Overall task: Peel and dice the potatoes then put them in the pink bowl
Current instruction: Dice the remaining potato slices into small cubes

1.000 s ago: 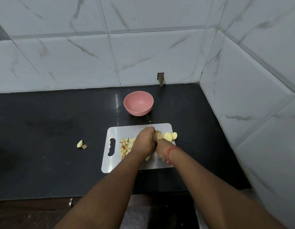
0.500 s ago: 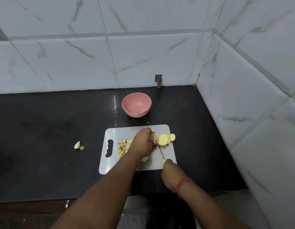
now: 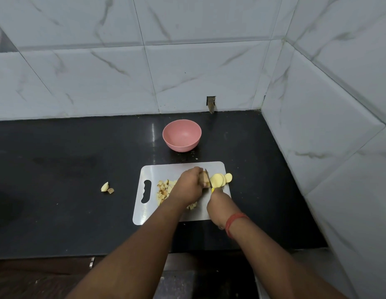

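On the white cutting board (image 3: 179, 169), my left hand (image 3: 189, 186) grips a potato (image 3: 203, 180) with brown skin. My right hand (image 3: 219, 205) holds a knife (image 3: 208, 179) with a yellow handle, its blade set against the potato's right end. Round yellow slices (image 3: 220, 180) lie just right of the blade, at the board's right edge. Diced pieces (image 3: 164, 188) are heaped left of my left hand, partly hidden under it. The pink bowl (image 3: 181, 134) stands empty behind the board.
The black counter (image 3: 69, 169) carries two potato scraps (image 3: 106, 187) left of the board. Tiled walls close the back and the right side. The counter's front edge runs below the board.
My right hand has moved forward again with the knife, from near the board's front edge up to the potato. My left hand has stayed on the potato.
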Motion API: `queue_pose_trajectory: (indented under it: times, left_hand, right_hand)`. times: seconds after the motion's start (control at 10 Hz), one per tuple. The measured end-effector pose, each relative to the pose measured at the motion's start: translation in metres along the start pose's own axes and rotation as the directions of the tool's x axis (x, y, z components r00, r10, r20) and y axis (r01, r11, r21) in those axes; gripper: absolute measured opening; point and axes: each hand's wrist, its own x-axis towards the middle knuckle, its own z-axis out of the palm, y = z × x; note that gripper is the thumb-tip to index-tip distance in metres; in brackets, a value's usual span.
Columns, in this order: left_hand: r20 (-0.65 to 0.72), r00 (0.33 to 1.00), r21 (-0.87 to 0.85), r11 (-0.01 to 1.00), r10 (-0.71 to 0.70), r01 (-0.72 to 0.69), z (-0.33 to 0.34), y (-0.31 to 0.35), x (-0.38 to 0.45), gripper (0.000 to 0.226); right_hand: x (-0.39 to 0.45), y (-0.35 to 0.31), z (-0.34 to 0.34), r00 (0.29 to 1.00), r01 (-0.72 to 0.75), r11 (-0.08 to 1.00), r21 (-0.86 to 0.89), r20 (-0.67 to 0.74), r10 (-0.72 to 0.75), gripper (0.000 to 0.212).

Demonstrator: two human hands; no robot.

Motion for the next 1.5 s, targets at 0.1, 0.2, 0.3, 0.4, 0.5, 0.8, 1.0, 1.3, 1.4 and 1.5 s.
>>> queue_pose_trajectory:
  times: [0.1, 0.2, 0.3, 0.4, 0.5, 0.8, 1.0, 1.3, 1.4, 1.5]
  left_hand:
    - [0.018, 1.000, 0.026, 1.000, 0.004, -0.004, -0.002, 0.000, 0.000, 0.050]
    - [0.009, 1.000, 0.049, 0.999, -0.013, 0.013, -0.003, 0.000, 0.001, 0.039]
    - [0.003, 1.000, 0.075, 0.997, -0.016, 0.016, -0.002, 0.002, 0.002, 0.034]
    - [-0.014, 1.000, 0.079, 0.997, -0.017, 0.018, 0.000, 0.003, 0.003, 0.031]
    - [-0.015, 1.000, 0.080, 0.997, -0.013, 0.014, -0.001, 0.004, 0.003, 0.033]
    - [-0.010, 0.999, 0.130, 0.990, 0.052, -0.050, -0.002, 0.006, 0.003, 0.029]
    - [0.004, 0.997, 0.157, 0.985, 0.077, -0.077, -0.003, 0.007, 0.003, 0.032]
    - [0.014, 1.000, 0.125, 0.992, 0.006, -0.008, -0.006, 0.008, 0.007, 0.035]
    - [0.028, 0.999, 0.113, 0.993, -0.021, 0.018, -0.006, 0.009, 0.008, 0.033]
    - [0.024, 0.999, 0.104, 0.994, -0.038, 0.035, -0.010, 0.008, 0.009, 0.029]
  right_hand:
    - [0.002, -0.003, 0.002, 0.999, 0.011, 1.000, 0.002, -0.046, -0.011, 0.036]
    - [0.000, -0.001, -0.004, 0.999, 0.023, 0.998, 0.054, -0.029, -0.022, 0.035]
    - [0.004, -0.001, 0.000, 0.999, 0.030, 0.997, 0.075, -0.034, -0.027, 0.036]
    - [0.006, 0.004, -0.004, 0.997, 0.080, 0.995, -0.055, 0.001, -0.080, 0.020]
    - [0.005, 0.005, -0.010, 0.998, 0.057, 0.994, 0.098, 0.011, -0.058, 0.031]
    - [0.022, 0.011, -0.004, 0.999, -0.029, 0.787, 0.616, -0.017, 0.051, 0.035]
    - [0.024, 0.023, -0.005, 0.998, -0.057, 0.792, 0.607, 0.017, 0.059, 0.030]
    - [0.021, -0.024, 0.034, 0.993, 0.110, 0.917, 0.384, -0.004, -0.118, 0.017]
    - [0.009, -0.032, 0.028, 0.971, -0.060, 0.926, 0.374, 0.238, -0.033, 0.028]
    - [0.028, -0.029, 0.036, 0.968, -0.252, 0.870, 0.424, 0.108, 0.227, 0.044]
